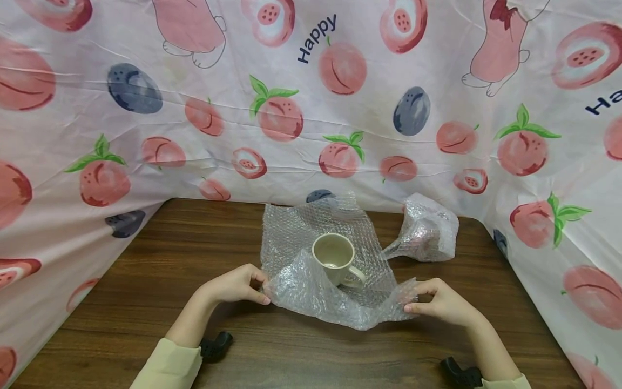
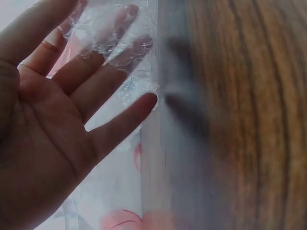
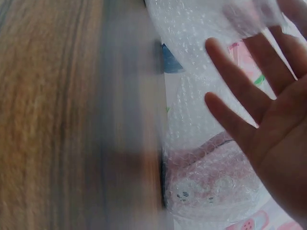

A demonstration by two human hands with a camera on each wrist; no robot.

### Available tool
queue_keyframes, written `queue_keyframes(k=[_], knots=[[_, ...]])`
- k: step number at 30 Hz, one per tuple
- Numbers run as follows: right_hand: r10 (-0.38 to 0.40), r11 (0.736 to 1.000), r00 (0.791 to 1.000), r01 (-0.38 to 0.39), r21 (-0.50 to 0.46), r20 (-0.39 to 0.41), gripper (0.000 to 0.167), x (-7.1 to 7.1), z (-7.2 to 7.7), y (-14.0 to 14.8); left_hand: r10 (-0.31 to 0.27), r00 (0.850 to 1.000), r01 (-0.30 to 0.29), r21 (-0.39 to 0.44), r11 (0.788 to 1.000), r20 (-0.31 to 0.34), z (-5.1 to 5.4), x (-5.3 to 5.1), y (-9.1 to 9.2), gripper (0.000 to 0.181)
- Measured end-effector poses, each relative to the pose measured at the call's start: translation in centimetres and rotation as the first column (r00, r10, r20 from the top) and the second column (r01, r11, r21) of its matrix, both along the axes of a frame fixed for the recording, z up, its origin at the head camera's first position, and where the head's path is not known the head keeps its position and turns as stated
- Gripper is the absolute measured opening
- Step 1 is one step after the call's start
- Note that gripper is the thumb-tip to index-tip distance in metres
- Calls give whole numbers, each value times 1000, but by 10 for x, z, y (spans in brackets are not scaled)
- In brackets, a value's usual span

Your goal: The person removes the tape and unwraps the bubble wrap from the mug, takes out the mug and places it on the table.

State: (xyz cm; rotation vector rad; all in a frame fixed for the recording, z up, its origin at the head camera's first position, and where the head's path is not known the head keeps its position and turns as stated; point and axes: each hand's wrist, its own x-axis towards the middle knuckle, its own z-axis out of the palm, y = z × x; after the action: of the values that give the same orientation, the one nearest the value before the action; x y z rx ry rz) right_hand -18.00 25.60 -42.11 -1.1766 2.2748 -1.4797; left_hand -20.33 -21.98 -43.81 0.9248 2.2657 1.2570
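Note:
A cream mug (image 1: pixel 337 273) stands upright on a sheet of clear bubble wrap (image 1: pixel 286 232), its handle towards the front right. The near edge of the sheet is lifted and folds up in front of the mug. My left hand (image 1: pixel 238 284) pinches the sheet's near left corner between thumb and fingers. At the near right corner, my right hand (image 1: pixel 439 302) pinches the wrap in the same way. In the left wrist view, plastic covers several fingertips of the left hand (image 2: pixel 57 115). The right hand (image 3: pixel 278 115) has its lower fingers spread beneath the film.
A bundle in bubble wrap (image 1: pixel 430 232) lies at the back right of the brown wooden table (image 1: pixel 146 270); something pinkish shows through it. Cloth printed with peaches (image 1: pixel 282 116) hangs behind and along both sides. Black wrist devices (image 1: pixel 217 346) sit below each hand.

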Motion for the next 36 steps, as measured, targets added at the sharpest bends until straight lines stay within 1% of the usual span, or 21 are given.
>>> queue_keyframes(k=[4, 6, 7, 8, 10, 12, 13, 15, 18, 19, 21, 22, 24, 26, 30, 31, 36], knots=[[20, 999, 999, -18, 44, -50, 20, 0, 2, 3, -19, 1000, 19, -17, 1000, -15, 2, 1, -1, 5], [23, 999, 998, -20, 51, -65, 26, 0, 3, 4, -22, 999, 22, -30, 999, -23, 3, 2, -2, 8], [16, 999, 998, -13, 50, -61, 31, 0, 3, 4, -20, 999, 19, -36, 999, -27, 4, 2, -3, 11], [5, 999, 999, -2, 51, -49, 37, -1, 4, 4, -10, 1000, 9, -46, 999, -24, 5, 2, -4, 16], [-24, 998, 1000, 24, 55, 8, 49, -1, 4, 2, 14, 1000, -14, -50, 999, 0, 6, 2, -6, 26], [-68, 996, 996, 64, 64, 63, 57, -1, 3, 1, 27, 999, -27, -31, 999, 17, 6, 2, -7, 31], [-96, 993, 993, 90, 81, 64, 56, -1, 2, -1, 38, 999, -37, -23, 999, 24, 5, 1, -7, 32], [-131, 985, 990, 125, 117, 42, 48, -1, -1, -3, 55, 998, -55, -17, 998, 21, 3, 0, -6, 32], [-178, 960, 983, 185, 211, -53, 29, -1, -6, -7, 90, 996, -90, -39, 995, -9, 1, -1, -4, 35], [-185, 951, 980, 197, 240, -75, 27, 0, -7, -8, 103, 995, -103, -54, 993, -17, 0, 0, -3, 36], [-190, 937, 978, 207, 280, -87, 30, 0, -9, -11, 111, 993, -114, -79, 990, -37, 0, 0, -1, 40], [-187, 932, 978, 206, 298, -91, 34, 0, -10, -12, 114, 992, -119, -92, 989, -48, 0, 1, 0, 41], [-169, 932, 982, 187, 312, -82, 40, 0, -11, -14, 121, 990, -129, -122, 984, -71, 0, 2, 2, 45], [-150, 932, 987, 163, 323, -63, 46, 0, -11, -15, 115, 988, -129, -155, 979, -100, 1, 2, 3, 48], [-101, 927, 994, 106, 360, -32, 56, 0, -12, -16, 93, 989, -115, -199, 973, -118, 1, 3, 6, 56], [-89, 924, 996, 92, 371, -27, 59, 0, -13, -16, 84, 990, -107, -209, 972, -116, 2, 3, 7, 59], [-29, 915, 999, 36, 402, -23, 71, 0, -14, -15, 78, 995, -89, -240, 967, -57, 2, 6, 8, 75]])
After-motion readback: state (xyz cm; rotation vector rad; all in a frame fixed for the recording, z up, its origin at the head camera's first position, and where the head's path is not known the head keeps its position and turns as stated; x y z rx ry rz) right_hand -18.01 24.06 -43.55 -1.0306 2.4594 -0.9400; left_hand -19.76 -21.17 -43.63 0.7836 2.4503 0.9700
